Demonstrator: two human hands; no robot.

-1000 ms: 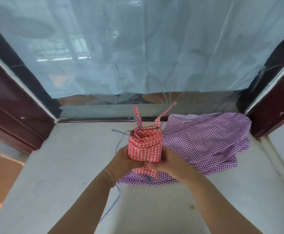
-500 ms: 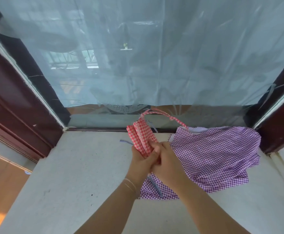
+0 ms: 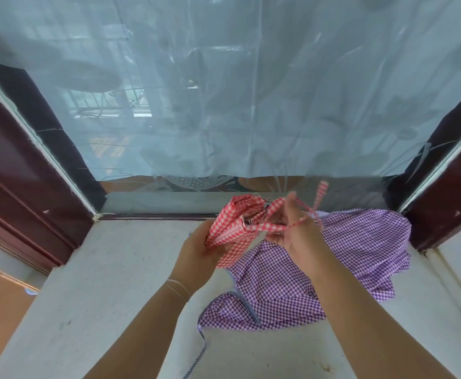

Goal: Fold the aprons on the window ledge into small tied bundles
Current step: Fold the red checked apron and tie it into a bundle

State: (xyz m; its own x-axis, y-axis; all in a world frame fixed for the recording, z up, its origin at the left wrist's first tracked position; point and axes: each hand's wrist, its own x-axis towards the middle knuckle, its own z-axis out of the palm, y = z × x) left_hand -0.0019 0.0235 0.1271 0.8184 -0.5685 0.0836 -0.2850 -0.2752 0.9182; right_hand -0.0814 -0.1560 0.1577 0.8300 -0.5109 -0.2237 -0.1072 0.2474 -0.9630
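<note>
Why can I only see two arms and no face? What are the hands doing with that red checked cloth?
The camera sits on the person's head and looks down, so you see what they see: their own two arms. There is just this one view. The left hand grips a folded red checked apron, lifted above the window ledge. The right hand holds the apron's thin strap, which looks ready for tying the bundle. Spread out on the ledge lies a purple checked apron, not folded yet, with a striped string trailing toward you. Behind is a window covered by a see-through plastic sheet.
</note>
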